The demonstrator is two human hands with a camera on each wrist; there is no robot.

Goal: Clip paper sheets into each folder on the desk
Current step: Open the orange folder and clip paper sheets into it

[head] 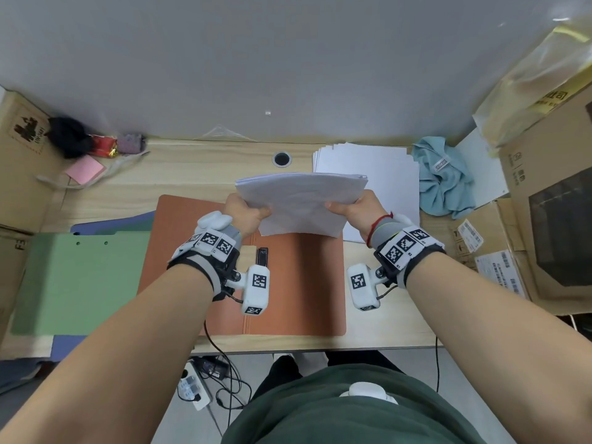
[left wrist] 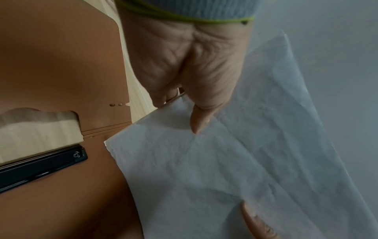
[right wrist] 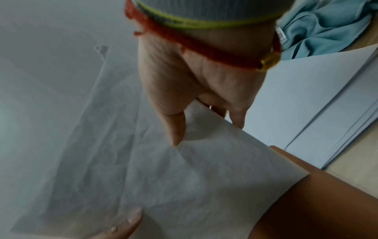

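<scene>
Above desk, both hands gripping paper sheets

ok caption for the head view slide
Both hands hold a white paper stack above the open orange folder.

A pale grey wall rises behind a light wood desk, which has a round cable hole near its back edge. Cardboard boxes stand at both ends: one on the left, a larger one on the right with yellowish plastic wrap over it. A blue cloth lies crumpled near the right boxes, a pink notepad at the back left. Under the desk, a grey floor holds a power strip and tangled cables. Light is soft and even.
</scene>
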